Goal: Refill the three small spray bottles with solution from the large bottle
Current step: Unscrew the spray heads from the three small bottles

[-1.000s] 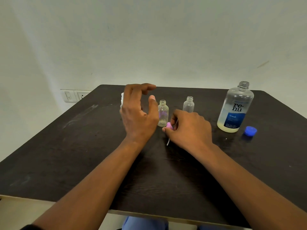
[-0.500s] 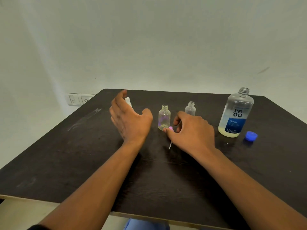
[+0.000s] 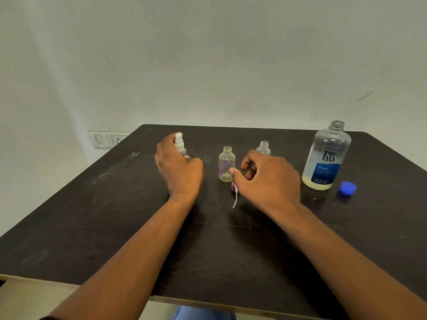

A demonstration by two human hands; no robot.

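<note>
Capped spray bottle (image 3: 179,144) in left grip (image 3: 179,168); right grip (image 3: 268,176) pinches purple sprayer (image 3: 233,187).

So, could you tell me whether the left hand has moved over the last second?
Yes. The left hand has shifted left, away from the middle open bottle, and now grips the capped spray bottle.

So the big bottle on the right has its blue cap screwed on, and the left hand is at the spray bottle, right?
Not quite. In the head view the big bottle is open; its blue cap lies on the table beside it. The left hand is indeed at the capped spray bottle.
</note>
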